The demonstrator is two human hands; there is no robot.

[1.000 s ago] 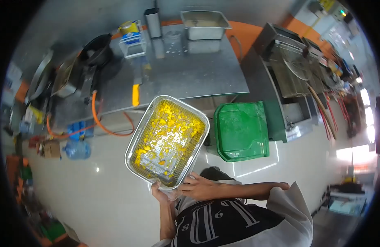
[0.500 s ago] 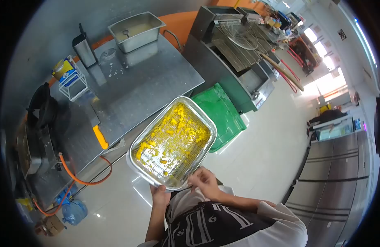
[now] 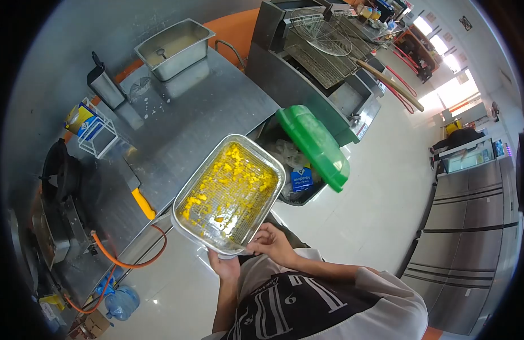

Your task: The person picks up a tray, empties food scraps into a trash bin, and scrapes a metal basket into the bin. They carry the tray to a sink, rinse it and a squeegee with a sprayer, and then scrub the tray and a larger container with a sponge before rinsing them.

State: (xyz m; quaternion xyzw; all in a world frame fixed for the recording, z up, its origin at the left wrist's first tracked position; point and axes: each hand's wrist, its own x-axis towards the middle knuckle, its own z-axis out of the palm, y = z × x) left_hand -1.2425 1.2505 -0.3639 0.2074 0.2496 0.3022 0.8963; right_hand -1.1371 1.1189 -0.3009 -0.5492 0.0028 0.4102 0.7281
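Observation:
A foil tray [image 3: 261, 211] with yellow food bits stuck over its ridged bottom is held out before my body, tilted. A paler rim shows under its left near edge. My left hand [image 3: 224, 266] grips the near edge from below, its fingers mostly hidden under the tray. At the near right corner, my right hand [image 3: 269, 242] has its fingers curled in a pinch on the rim. Just beyond the tray stands a bin [image 3: 307, 198] with its green lid [image 3: 316, 146] raised and tilted. Inside the bin are clear plastic and a blue packet [image 3: 301, 179].
On the steel table [image 3: 188, 122] are a steel pan [image 3: 180, 65] of cloudy liquid, a white wire rack [image 3: 100, 139] and a yellow-handled knife [image 3: 143, 204]. Behind the bin, a fryer [image 3: 324, 68] carries a wire skimmer [image 3: 330, 34]. An orange hose [image 3: 123, 265] loops beside the table.
The green lid has gone from lying closed to tilted up, exposing the bin's contents. The tray has shifted slightly left, and my right hand has come closer in against its rim.

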